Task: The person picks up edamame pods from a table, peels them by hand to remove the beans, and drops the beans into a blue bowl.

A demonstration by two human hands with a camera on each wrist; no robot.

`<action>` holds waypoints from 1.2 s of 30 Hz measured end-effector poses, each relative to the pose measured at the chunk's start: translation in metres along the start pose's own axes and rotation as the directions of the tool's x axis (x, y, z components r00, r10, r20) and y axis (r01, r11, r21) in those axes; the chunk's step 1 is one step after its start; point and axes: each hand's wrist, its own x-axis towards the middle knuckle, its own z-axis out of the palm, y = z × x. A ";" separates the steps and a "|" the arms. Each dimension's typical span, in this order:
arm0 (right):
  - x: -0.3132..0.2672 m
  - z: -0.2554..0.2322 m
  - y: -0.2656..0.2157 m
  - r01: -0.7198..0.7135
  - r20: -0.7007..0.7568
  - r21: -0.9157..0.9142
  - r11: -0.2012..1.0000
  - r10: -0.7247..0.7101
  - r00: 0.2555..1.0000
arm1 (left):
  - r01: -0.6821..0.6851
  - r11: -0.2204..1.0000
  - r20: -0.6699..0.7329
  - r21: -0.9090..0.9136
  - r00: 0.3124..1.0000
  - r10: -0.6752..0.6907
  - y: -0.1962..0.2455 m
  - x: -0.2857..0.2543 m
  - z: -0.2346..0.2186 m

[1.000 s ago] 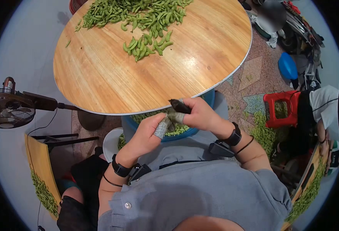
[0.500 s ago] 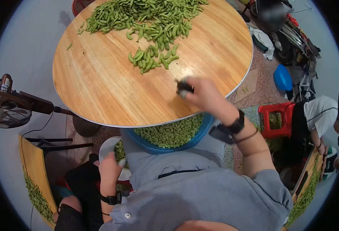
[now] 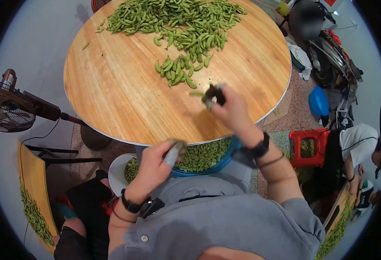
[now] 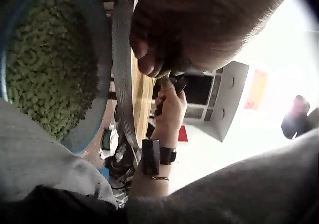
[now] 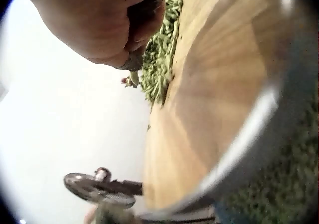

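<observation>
My right hand is over the round table, with a black covering on its fingers and grey tape on its thumb. A green soybean pod is pinched at its fingertips and sticks out to the left. My left hand is near the table's front edge, its taped thumb up beside loosely bent fingers, with nothing visible held. Below the edge, a blue basin on the lap holds shelled green beans. A small group of pods lies beyond my right hand, in front of a larger heap.
A white bucket with green pods inside stands left of the lap. The fan is at the left. On the right are a red stool, a blue tub and another person beside a side table with pods.
My left hand went down over the white bucket, then came back up to the table edge. My right hand left the basin for the tabletop and now has a pod at its fingertips.
</observation>
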 end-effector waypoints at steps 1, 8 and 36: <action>-0.018 0.002 -0.005 0.015 0.015 0.081 0.997 -0.016 1.000 | -0.001 1.000 0.002 -0.001 1.000 0.001 0.003 0.011 0.009; -0.081 0.006 -0.023 0.094 0.051 0.061 0.994 -0.097 0.994 | 0.168 0.818 0.111 -0.550 0.986 -0.128 -0.004 0.044 0.039; -0.066 -0.001 -0.021 -0.403 0.591 0.460 0.791 0.066 0.804 | -0.333 0.773 -0.047 0.540 0.905 0.423 -0.012 0.024 0.031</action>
